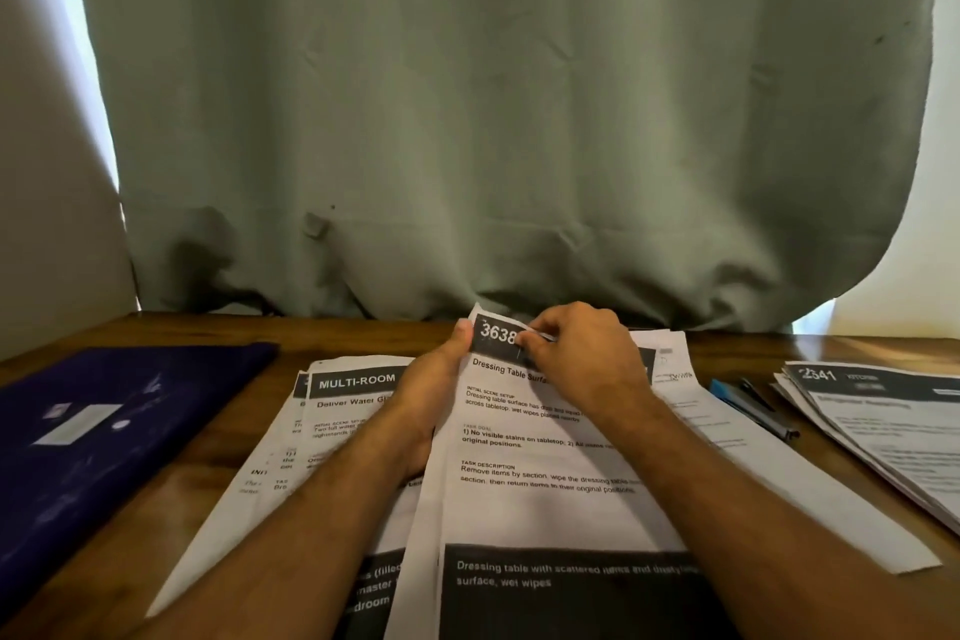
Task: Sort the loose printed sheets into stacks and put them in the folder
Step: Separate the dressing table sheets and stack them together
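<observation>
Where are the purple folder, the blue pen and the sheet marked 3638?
purple folder (104, 437): head view, middle of its cover.
blue pen (748, 405): head view, middle of its barrel.
sheet marked 3638 (524, 457): head view, its printed text area.

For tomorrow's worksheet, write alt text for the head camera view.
Both hands, left hand and right hand, pinch the top of a printed sheet numbered 3638 over a wooden table. A dark purple folder lies left, another paper stack right.
</observation>
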### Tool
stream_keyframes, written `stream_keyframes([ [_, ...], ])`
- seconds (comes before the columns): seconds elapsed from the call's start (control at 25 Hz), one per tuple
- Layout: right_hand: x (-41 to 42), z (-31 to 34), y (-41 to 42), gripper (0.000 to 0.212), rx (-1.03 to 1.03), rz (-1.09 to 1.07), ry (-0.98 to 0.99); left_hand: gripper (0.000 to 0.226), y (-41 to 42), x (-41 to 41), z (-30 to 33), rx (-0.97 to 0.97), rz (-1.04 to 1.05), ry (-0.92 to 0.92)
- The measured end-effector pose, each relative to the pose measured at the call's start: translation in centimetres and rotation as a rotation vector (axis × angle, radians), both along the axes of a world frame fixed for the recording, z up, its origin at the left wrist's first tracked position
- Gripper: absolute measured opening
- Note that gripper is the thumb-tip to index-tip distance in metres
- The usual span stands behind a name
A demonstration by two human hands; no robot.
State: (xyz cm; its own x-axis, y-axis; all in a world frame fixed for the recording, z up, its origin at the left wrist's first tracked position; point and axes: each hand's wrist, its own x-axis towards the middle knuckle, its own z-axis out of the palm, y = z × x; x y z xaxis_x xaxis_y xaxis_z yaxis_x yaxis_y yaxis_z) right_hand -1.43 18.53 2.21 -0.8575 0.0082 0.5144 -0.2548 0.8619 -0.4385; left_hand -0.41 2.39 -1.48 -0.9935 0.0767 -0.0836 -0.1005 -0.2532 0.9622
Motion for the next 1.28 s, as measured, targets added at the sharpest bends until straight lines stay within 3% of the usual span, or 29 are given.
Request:
stream_keyframes([
  [0.2,0.6,0.2,-0.4,0.021,-0.014,-0.014,0.094,0.024,0.2,0.1,-0.1,-0.002,0.061,0.196],
  [0.76,1.4,-0.4,-0.3,0.019,-0.103,0.008,0.213,0.020,0.8,-0.5,-1.1,-0.146,0.159,0.306],
  [0.96,1.7,-0.6,-0.3,0.022,-0.093,-0.009,0.225,0.028,0.4,-0.7,-1.3,-0.163,0.176,0.314],
  [1.28,2.2,-1.3,-0.8,0.045,0.042,0.024,0.207,0.017,0.0,-0.3,-1.4,-0.070,0.150,0.314],
])
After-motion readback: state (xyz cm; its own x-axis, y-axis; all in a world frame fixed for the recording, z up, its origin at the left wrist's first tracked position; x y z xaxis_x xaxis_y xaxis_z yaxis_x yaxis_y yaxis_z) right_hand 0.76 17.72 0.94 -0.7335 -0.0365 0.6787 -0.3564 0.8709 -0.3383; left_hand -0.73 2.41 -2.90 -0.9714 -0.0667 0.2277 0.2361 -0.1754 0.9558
